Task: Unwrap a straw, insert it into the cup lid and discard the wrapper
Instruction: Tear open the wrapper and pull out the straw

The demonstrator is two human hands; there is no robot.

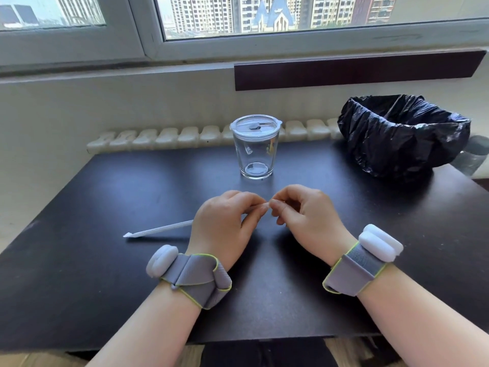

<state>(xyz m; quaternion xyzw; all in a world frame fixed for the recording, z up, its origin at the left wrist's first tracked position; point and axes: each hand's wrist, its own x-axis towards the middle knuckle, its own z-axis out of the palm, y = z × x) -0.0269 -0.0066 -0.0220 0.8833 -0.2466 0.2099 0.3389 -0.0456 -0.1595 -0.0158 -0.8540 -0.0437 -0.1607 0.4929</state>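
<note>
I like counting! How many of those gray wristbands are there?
2: one wristband on the left wrist, one on the right wrist, both near the table's front edge. None seems hidden.

bare dark table lies open from 7 to 11 o'clock of the hands; the lidded glass cup stands at 12, the bag-lined bin at 2, clear tabletop between them.

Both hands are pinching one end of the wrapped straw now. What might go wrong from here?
1. The left hand and right hand pinch only the tip of the wrapped straw; the paper may tear short, leaving most still covered.
2. Its long free end hangs left over the table and could swing or slip out.
3. The bin sits far right, so a dropped scrap may miss it.
</note>
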